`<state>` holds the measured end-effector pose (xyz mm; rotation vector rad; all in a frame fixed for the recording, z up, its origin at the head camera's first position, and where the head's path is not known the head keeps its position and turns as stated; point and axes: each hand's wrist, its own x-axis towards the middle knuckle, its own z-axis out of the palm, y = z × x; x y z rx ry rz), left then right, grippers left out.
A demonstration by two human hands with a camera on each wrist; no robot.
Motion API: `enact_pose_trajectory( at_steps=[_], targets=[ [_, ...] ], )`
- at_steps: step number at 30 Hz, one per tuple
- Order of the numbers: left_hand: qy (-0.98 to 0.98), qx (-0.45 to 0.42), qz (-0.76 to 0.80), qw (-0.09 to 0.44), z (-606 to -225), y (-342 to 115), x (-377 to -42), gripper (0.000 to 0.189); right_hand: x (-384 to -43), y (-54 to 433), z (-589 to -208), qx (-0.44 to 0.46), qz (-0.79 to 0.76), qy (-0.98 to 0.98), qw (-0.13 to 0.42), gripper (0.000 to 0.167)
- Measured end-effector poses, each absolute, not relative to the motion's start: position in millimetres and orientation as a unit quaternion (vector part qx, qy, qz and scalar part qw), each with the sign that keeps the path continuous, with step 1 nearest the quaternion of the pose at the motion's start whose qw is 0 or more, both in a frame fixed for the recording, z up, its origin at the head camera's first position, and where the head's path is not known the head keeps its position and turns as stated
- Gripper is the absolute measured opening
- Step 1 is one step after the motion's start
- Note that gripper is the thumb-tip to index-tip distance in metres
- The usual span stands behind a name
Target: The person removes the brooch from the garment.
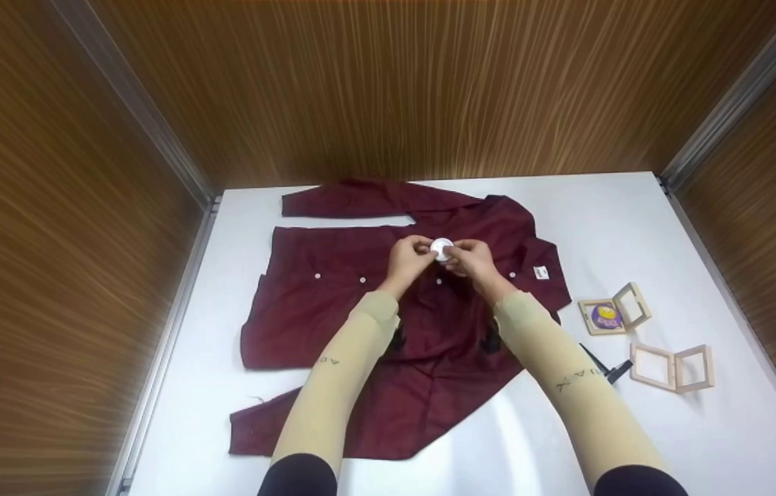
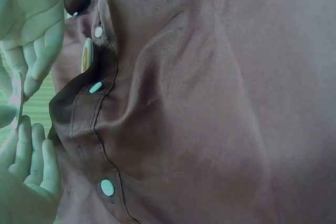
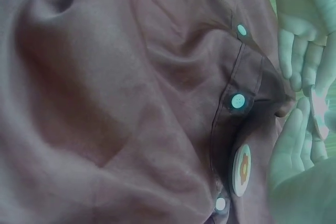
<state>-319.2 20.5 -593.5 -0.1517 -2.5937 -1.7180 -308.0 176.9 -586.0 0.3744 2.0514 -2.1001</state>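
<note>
Both hands meet over a maroon buttoned shirt (image 1: 332,310) spread on the table. Between them is a small white round disc (image 1: 441,249), seen edge-on in the left wrist view. My left hand (image 1: 410,262) pinches its left side with thumb and fingers; my right hand (image 1: 474,265) pinches the right side. Below the fingers, the shirt's button placket (image 3: 252,80) is raised in a fold. A round white badge with an orange flower (image 3: 242,170) sits at the placket between two white buttons, hidden in the head view.
To the right lie a hinged wooden frame (image 1: 592,330) with a purple round badge (image 1: 606,316) in it, another open wooden frame (image 1: 672,373) and a thin black stand (image 1: 615,374). Wood-patterned walls (image 1: 429,89) enclose the white table (image 1: 601,227) at the back and sides.
</note>
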Motion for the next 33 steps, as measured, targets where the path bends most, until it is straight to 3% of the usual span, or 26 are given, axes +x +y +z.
enact_pose_trajectory(
  at_steps=[16, 33],
  targets=[
    [-0.816, -0.021, -0.578, 0.012, -595.5, 22.5, -319.1, 0.023, -308.7, 173.9, -584.6, 0.13, -0.727, 0.665, 0.116, 0.005],
    [-0.845, 0.001, -0.535, 0.026, -597.2, 23.1, -314.8, 0.019, -301.9, 167.6, -591.5, 0.107, -0.72, 0.682, 0.072, 0.007]
  ],
)
